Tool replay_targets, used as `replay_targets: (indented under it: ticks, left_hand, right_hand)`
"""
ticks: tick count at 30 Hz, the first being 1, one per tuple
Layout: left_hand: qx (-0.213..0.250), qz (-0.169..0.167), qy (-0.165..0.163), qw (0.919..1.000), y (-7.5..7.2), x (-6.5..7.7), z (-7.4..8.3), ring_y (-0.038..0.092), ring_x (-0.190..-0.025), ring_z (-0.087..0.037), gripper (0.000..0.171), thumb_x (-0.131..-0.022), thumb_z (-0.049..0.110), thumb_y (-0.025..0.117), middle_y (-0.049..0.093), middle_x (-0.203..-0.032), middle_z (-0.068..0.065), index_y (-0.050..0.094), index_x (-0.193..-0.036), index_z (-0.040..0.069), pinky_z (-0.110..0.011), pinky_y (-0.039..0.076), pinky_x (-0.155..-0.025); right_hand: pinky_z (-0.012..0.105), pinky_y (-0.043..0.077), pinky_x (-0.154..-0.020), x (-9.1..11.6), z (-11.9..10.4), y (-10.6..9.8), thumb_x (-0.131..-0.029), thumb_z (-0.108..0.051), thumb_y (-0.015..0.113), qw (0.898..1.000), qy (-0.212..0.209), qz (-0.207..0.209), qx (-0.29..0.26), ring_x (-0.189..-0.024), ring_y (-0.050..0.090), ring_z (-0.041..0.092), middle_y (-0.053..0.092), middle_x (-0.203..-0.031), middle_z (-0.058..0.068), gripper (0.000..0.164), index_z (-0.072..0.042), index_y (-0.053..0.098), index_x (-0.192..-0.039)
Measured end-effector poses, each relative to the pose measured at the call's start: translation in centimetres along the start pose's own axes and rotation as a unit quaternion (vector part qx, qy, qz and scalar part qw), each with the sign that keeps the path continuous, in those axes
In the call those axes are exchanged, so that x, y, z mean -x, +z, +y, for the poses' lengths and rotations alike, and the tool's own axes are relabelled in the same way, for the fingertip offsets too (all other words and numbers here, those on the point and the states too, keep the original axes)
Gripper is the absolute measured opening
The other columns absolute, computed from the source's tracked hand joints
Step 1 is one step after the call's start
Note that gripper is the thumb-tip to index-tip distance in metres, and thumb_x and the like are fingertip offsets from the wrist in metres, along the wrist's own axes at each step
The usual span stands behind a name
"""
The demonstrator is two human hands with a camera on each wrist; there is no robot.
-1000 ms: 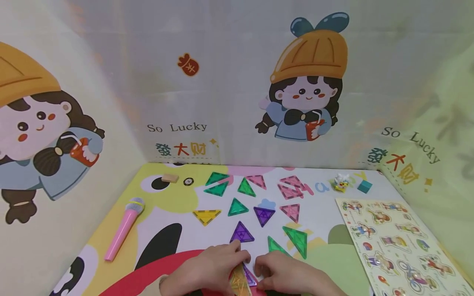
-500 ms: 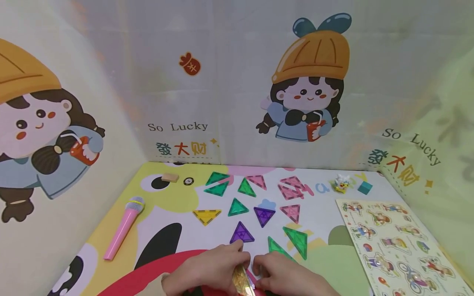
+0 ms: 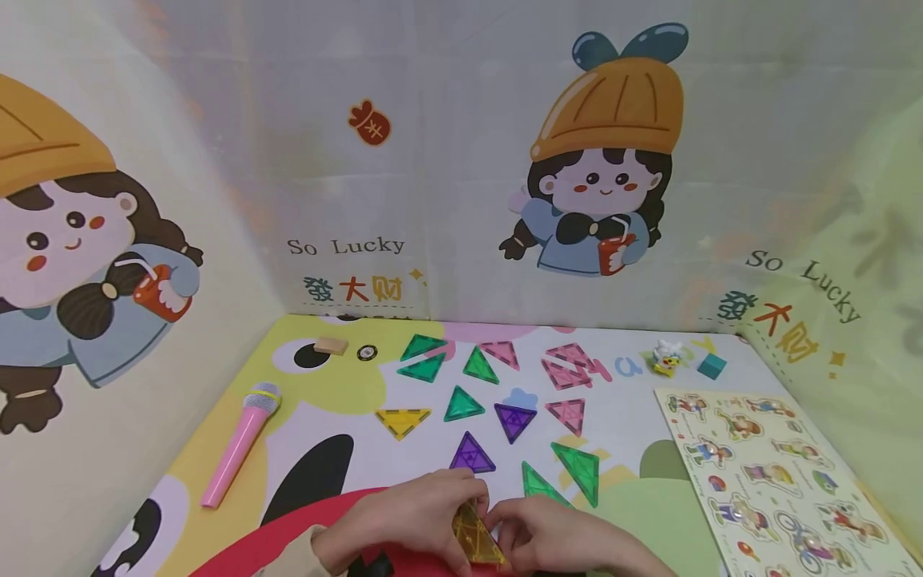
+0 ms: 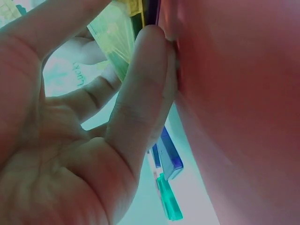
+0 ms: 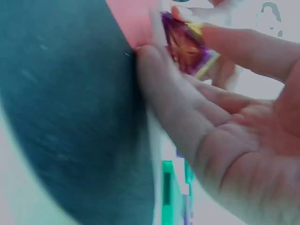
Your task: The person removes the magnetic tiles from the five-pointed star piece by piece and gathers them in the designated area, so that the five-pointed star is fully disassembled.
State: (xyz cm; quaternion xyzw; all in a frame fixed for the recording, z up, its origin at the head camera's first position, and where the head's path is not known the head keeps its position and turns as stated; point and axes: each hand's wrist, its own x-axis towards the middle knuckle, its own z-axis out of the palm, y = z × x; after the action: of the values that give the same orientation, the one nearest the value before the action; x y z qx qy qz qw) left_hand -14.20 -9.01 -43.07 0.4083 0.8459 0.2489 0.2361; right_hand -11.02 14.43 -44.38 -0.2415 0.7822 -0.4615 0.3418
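My left hand (image 3: 414, 517) grips a translucent yellow triangular magnetic tile (image 3: 477, 538) at the near edge of the head view. A purple magnetic tile (image 5: 180, 42) stands up against the yellow one, as the right wrist view shows. My right hand (image 3: 551, 535) pinches this pair of tiles from the other side with curled fingers. In the left wrist view, the yellow tile (image 4: 115, 35) lies between thumb and fingers, the purple tile's edge (image 4: 151, 11) beside it. Just beyond the hands lie a flat purple triangle (image 3: 472, 454) and a green triangle (image 3: 542, 485).
Several more flat triangles lie farther back, among them a yellow tile (image 3: 401, 421) and a pink tile (image 3: 568, 415). A pink toy microphone (image 3: 238, 449) lies left. At right are a puzzle board (image 3: 775, 481), a small figurine (image 3: 667, 358) and a teal cube (image 3: 711, 366).
The yellow tile has turned to show more of its face and now covers the purple tile in the head view. My right hand's fingers have come closer to the left hand.
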Motion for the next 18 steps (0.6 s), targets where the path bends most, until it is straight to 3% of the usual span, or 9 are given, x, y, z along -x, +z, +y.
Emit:
replay_targets:
  ticks: [7,11,18]
  left_hand:
    - [0.034,0.039,-0.016,0.9985,-0.3,-0.1,-0.4,0.051,-0.085,0.004,0.043,-0.071,0.040,0.089,0.056,-0.094,0.017,0.058,-0.097,0.028,-0.016,0.048,-0.069]
    - [0.058,0.055,-0.017,0.9967,-0.8,0.0,-0.6,0.052,-0.084,0.002,0.041,-0.071,0.041,0.089,0.058,-0.092,0.016,0.059,-0.096,0.028,-0.017,0.049,-0.067]
    - [0.096,0.095,-0.028,0.9904,-1.8,0.2,-0.8,0.053,-0.088,-0.002,0.038,-0.069,0.040,0.090,0.059,-0.092,0.013,0.063,-0.094,0.028,-0.019,0.049,-0.069]
  right_hand:
    - [0.027,0.059,-0.069,-0.6,0.8,0.1,-0.089,-0.003,0.056,0.985,0.005,0.007,-0.172,-0.071,0.068,0.013,0.070,-0.087,0.007,0.031,-0.001,0.063,-0.120]
    - [0.027,0.059,-0.070,-0.6,0.7,0.1,-0.092,-0.006,0.055,0.979,-0.002,0.013,-0.203,-0.073,0.069,0.012,0.072,-0.091,0.010,0.033,0.002,0.061,-0.123]
    - [0.028,0.060,-0.073,-0.8,-0.3,0.3,-0.095,-0.013,0.059,0.971,-0.007,0.066,-0.231,-0.076,0.072,0.012,0.075,-0.099,0.015,0.030,0.000,0.064,-0.122]
